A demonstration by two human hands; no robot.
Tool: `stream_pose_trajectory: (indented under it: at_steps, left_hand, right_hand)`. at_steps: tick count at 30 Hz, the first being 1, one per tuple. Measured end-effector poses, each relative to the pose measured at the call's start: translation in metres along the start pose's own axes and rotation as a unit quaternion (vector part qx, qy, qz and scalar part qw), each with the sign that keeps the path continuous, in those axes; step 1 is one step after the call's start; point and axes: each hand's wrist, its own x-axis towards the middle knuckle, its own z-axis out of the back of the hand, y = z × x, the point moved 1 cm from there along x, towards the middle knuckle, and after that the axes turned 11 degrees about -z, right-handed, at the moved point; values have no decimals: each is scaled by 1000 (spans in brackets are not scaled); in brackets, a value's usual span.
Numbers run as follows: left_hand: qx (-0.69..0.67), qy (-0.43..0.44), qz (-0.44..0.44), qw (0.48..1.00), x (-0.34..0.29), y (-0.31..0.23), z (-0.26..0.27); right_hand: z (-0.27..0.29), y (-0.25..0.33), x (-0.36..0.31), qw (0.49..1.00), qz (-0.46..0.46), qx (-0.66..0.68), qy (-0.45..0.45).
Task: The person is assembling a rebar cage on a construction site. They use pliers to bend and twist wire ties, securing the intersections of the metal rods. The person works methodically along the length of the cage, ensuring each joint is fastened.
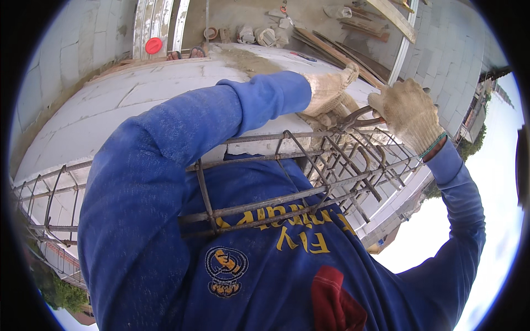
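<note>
Tying rebar cage (309,165) with pincers (361,117), far right atop the white block wall (138,105).

I've got my right hand (407,113) closed around the pincer handles and my left hand (330,88) gloved, pressed at the tie point; its grip I can't tell. To do it well, I'd judge: keep the left steadying the bars and twist in small turns. Boards and debris (265,36) lie on the floor far below.

Both hands wear cream knitted gloves, the left hand (329,88) and the right hand (407,110), the right one with a green cuff band. The sleeves and shirt (265,259) are blue with yellow lettering and a red patch. The rebar cage (309,165) is rusty grey-brown. Behind it, the block wall (138,99) is white; beyond that lies a red disc (153,45).
</note>
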Motion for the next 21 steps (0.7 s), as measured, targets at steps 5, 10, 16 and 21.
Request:
stream_pose_trajectory:
  at_steps: [5, 10, 16, 21]
  left_hand:
    - [-73, -31, 58, 995, -14, -28, -20]
    - [-131, -18, 32, 991, -2, 1, 2]
    - [113, 74, -27, 991, 8, -9, -15]
    - [277, -84, -50, 956, 33, -32, -56]
  right_hand:
    - [-22, 14, -29, 995, -79, 53, -29]
    - [-21, -9, -4, 997, 17, 69, 0]
    - [-15, -36, 49, 868, -7, 247, 430]
    - [-21, -47, 62, 865, 79, 274, 414]
